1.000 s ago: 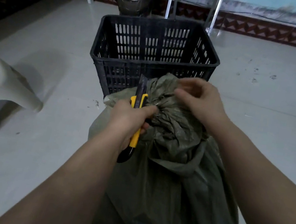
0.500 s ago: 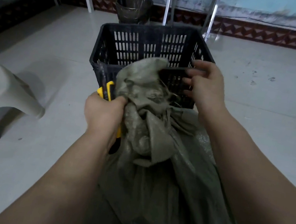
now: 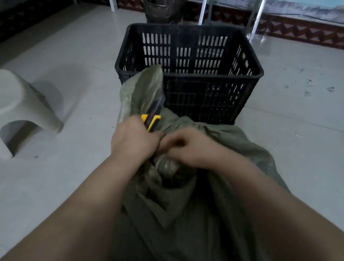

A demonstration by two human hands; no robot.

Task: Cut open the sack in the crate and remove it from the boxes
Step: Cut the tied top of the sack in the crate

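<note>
Both my hands at the neck of the sack [image 3: 187, 211], knife [image 3: 151, 118] in the left.

My left hand [image 3: 133, 140] is closed tight round the yellow knife handle, most of it buried in my fist; the dark blade points up and away against a raised flap of the sack. My right hand [image 3: 186, 148] is blurred, fingers curled into the bunched neck and gripping it, though I cannot tell whether cloth or a tie. The sack stands on the floor just in front of the black crate [image 3: 192, 50], hiding the crate's near lower wall. Its base is cut off below, so what it sits in is out of sight.
</note>
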